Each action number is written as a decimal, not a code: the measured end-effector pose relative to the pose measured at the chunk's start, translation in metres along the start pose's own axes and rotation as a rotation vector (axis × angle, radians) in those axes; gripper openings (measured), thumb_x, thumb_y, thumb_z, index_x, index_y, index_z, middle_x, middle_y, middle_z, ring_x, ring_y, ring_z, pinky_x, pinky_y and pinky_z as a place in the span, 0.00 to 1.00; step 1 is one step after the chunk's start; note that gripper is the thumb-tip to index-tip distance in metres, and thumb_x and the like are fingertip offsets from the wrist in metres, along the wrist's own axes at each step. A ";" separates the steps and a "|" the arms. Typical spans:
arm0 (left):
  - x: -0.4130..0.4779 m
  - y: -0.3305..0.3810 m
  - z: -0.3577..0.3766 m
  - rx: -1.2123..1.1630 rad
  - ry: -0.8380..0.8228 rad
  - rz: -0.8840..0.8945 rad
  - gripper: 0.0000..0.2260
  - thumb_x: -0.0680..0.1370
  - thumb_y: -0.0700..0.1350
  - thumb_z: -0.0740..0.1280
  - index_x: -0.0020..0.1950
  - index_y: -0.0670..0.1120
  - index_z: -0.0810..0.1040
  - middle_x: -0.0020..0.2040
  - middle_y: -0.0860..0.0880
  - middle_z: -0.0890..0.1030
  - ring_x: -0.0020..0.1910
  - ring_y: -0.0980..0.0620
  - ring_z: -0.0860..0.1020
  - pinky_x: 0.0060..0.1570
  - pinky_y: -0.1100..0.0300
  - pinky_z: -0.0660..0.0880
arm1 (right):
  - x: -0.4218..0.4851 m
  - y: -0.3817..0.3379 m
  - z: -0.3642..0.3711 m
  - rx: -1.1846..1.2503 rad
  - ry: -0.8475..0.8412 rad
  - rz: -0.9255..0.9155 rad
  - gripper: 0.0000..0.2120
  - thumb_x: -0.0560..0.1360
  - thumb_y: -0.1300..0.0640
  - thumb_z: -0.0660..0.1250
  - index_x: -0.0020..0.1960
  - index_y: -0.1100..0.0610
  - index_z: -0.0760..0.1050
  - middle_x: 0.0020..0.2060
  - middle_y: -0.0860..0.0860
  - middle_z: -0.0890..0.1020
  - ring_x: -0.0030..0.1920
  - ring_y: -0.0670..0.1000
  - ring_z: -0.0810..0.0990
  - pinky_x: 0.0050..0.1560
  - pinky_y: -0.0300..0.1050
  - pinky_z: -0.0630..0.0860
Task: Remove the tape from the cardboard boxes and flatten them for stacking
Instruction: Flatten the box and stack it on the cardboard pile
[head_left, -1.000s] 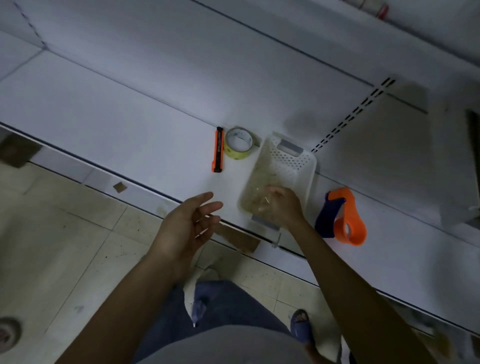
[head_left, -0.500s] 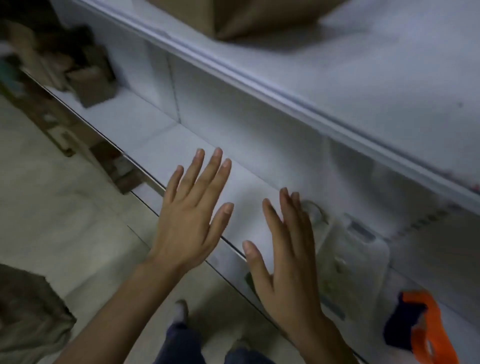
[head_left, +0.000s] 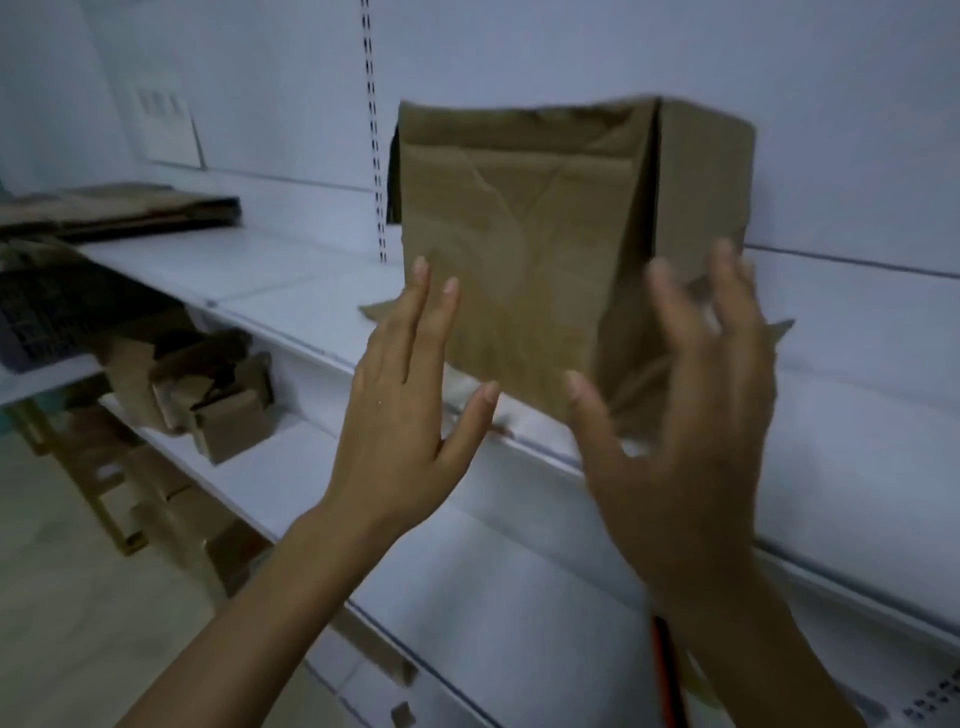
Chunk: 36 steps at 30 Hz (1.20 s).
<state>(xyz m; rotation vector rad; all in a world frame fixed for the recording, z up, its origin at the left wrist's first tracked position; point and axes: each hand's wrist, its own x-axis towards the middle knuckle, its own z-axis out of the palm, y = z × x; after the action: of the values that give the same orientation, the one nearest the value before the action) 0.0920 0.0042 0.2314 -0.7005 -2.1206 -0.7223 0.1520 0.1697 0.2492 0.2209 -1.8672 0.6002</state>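
A crumpled brown cardboard box (head_left: 540, 228) stands upright on the upper white shelf (head_left: 291, 291), its bottom flaps splayed out on the shelf. My left hand (head_left: 405, 410) is raised in front of the box's lower left, fingers straight and spread, holding nothing. My right hand (head_left: 680, 426) is up in front of the box's lower right corner, fingers spread and blurred. Whether either hand touches the box cannot be told.
Flattened cardboard (head_left: 119, 208) lies stacked at the far left of the upper shelf. Torn small boxes (head_left: 218, 395) sit on the lower shelf (head_left: 467, 597). An orange cutter (head_left: 667, 670) shows below my right wrist. A slotted upright (head_left: 374, 130) runs up the back wall.
My view has swung up from the low shelf with the basket to the upper shelf. Both hands have risen, open, in front of the cardboard box.
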 end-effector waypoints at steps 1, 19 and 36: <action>0.012 -0.004 0.000 -0.042 0.015 0.000 0.30 0.79 0.55 0.59 0.77 0.44 0.54 0.78 0.45 0.53 0.76 0.55 0.52 0.72 0.66 0.51 | 0.011 0.000 0.001 0.053 0.019 0.108 0.27 0.74 0.51 0.67 0.70 0.58 0.66 0.69 0.57 0.68 0.71 0.55 0.65 0.70 0.54 0.64; 0.073 -0.092 0.033 -0.768 -0.105 -0.576 0.22 0.67 0.68 0.62 0.51 0.53 0.73 0.47 0.58 0.78 0.44 0.63 0.77 0.38 0.67 0.70 | 0.051 0.020 0.019 0.141 -0.096 0.665 0.28 0.71 0.29 0.52 0.46 0.51 0.76 0.41 0.44 0.82 0.46 0.48 0.81 0.49 0.48 0.76; 0.069 -0.072 0.004 -1.711 -0.806 -0.687 0.21 0.78 0.59 0.54 0.55 0.49 0.81 0.50 0.44 0.84 0.48 0.44 0.83 0.41 0.47 0.81 | 0.016 0.015 0.041 0.311 0.080 0.802 0.08 0.73 0.39 0.63 0.48 0.41 0.70 0.46 0.34 0.76 0.41 0.28 0.76 0.38 0.24 0.70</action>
<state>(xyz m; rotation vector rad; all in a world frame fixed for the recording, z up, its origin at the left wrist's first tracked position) 0.0032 -0.0262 0.2664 -1.1612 -1.8703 -3.1785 0.1060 0.1640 0.2482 -0.3730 -1.7398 1.4228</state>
